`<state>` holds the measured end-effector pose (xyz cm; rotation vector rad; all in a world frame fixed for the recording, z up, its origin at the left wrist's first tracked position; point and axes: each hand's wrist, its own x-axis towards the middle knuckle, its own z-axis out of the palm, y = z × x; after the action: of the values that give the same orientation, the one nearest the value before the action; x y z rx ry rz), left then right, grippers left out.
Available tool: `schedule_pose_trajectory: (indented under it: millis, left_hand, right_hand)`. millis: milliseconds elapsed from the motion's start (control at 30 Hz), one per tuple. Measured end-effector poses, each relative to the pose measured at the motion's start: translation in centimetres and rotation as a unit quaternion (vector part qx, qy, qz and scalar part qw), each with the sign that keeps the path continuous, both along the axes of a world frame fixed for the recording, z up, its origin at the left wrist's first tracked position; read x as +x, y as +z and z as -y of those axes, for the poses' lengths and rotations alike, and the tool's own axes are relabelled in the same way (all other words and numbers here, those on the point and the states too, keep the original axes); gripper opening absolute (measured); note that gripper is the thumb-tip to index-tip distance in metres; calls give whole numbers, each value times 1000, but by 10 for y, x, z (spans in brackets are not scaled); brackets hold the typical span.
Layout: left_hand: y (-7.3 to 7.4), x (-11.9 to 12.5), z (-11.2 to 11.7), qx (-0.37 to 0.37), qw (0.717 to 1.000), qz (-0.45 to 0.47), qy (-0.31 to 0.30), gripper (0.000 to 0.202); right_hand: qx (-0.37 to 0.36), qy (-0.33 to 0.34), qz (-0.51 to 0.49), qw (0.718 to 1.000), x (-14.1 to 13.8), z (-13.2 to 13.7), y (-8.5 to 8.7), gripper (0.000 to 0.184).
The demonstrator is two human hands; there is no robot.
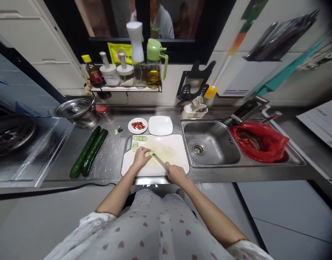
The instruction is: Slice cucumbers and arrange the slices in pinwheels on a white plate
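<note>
My right hand [177,174] is closed round the handle of a kitchen knife [160,161], whose blade points up and left over the white cutting board [168,148]. The blade's tip lies at some pale green cucumber slices [151,153]. My left hand [141,157] rests on the board with its fingertips pressed on the cucumber slices. More cut slices [140,138] lie in a row at the board's upper left, with a small stack [135,146] just below them. Two whole cucumbers [94,151] lie on the steel counter to the left.
Behind the board stand a plate of chopped red chilli [137,125] and an empty white plate [160,125]. The sink [212,144] is to the right, with a red plastic bag [259,142] beside it. A lidded pot [79,111] and a condiment rack [128,88] are at the back left.
</note>
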<state>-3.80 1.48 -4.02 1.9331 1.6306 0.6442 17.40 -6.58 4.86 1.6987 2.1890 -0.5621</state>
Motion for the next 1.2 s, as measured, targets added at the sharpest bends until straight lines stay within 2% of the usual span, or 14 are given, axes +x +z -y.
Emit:
schedule_pose_trajectory:
  millis: [267, 567, 1200]
  left_hand:
    - [1, 0, 0, -2, 1000, 1, 1, 27]
    - [1, -2, -1, -10, 1000, 20, 2, 21]
    - [-1, -2, -3, -18, 1000, 23, 9, 21]
  right_hand:
    - [-31, -5, 3, 999, -7, 0, 4, 32]
    - [-41, -8, 4, 999, -13, -2, -1, 41]
    - [-44, 2, -1, 999, -28, -22, 3, 34]
